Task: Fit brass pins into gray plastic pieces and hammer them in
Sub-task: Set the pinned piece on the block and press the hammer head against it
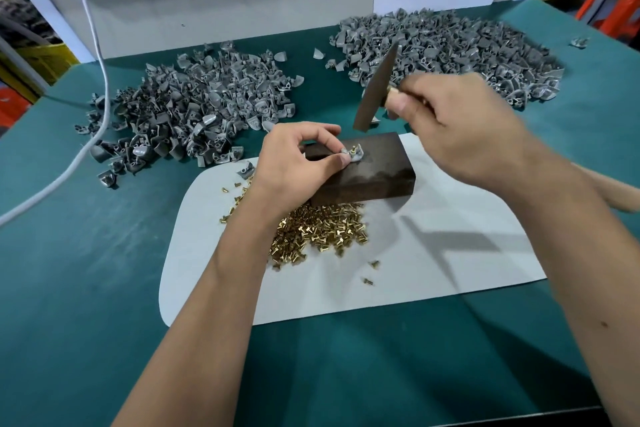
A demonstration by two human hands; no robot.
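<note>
The left hand (298, 156) pinches a gray plastic piece (354, 153) on top of a dark block (367, 172), with a brass pin (353, 149) standing upright in it. The right hand (460, 121) grips a hammer (377, 90), its head raised just above the block, blurred. Loose brass pins (322, 229) lie on a white sheet (433, 263). Two heaps of gray pieces (194, 111) sit farther back on the green table (86, 270).

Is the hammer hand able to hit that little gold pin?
Probably yes. The right hand holds the hammer raised just above the brass pin, and the left hand pinches the gray piece from the side.
</note>
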